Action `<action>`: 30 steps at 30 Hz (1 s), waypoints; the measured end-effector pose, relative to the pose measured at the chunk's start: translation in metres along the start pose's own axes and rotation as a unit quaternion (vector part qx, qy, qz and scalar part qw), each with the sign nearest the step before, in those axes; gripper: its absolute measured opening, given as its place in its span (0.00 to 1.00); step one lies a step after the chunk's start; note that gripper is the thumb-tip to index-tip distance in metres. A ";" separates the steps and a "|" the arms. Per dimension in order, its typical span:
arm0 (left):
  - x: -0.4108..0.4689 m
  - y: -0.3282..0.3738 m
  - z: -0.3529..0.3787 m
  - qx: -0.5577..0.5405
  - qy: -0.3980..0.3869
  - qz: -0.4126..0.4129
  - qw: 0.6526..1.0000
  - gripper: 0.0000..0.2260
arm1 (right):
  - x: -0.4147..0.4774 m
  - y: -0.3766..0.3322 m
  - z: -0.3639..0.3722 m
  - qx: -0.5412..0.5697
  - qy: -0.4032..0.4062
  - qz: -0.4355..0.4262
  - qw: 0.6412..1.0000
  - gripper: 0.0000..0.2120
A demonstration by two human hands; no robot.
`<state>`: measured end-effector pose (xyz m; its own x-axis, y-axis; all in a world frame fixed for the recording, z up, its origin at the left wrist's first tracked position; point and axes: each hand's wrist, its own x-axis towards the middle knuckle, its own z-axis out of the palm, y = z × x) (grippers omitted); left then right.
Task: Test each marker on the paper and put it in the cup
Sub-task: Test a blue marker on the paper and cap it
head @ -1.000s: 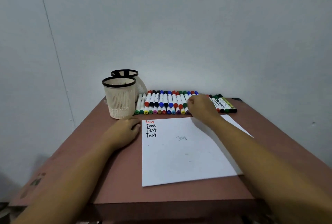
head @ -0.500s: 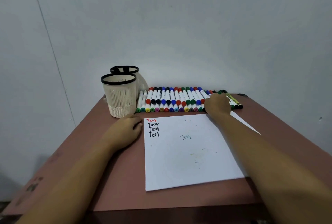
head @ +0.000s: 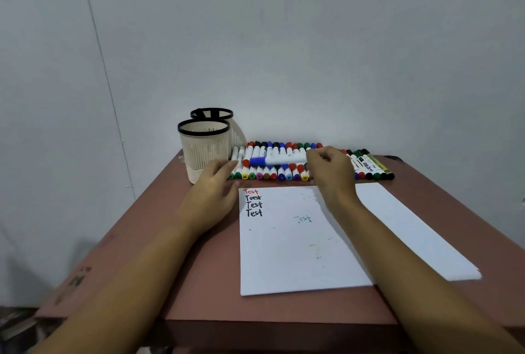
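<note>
Reddish-brown table point(head: 199, 268) by a pale wall: white marker with blue cap point(head: 284, 159), held level above the row of capped coloured markers point(head: 272, 176), gripped at its tail by the right hand point(head: 331, 172); left hand point(head: 213, 197) loose-fingered, holding nothing, near the cap; cream slotted black-rimmed cup point(head: 204, 152) behind it; white paper sheet point(head: 284, 254) lettered "Test" in front.

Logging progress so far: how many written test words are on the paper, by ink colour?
Red word: 1
Black words: 3
Faint dotted word, colour unclear: 1
Total on the paper: 5
</note>
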<state>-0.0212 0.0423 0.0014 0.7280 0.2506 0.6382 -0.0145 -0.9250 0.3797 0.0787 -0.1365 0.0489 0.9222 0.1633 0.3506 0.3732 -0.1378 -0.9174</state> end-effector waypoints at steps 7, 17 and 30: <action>-0.002 0.001 0.003 0.017 -0.046 0.088 0.995 0.15 | -0.029 0.001 0.019 0.093 -0.063 0.082 0.990 0.10; -0.002 0.014 0.005 -0.026 -0.096 0.060 0.993 0.09 | -0.031 0.007 0.033 0.137 -0.142 0.053 0.979 0.10; -0.002 0.020 0.001 -0.081 -0.060 0.040 0.994 0.16 | -0.025 0.015 0.031 0.206 -0.164 0.065 0.962 0.10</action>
<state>-0.0225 0.0235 0.0072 0.7961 0.1337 0.5902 -0.1784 -0.8801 0.4401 0.0582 -0.1119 0.0204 0.8511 0.4806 0.2115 0.1223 0.2103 -0.9700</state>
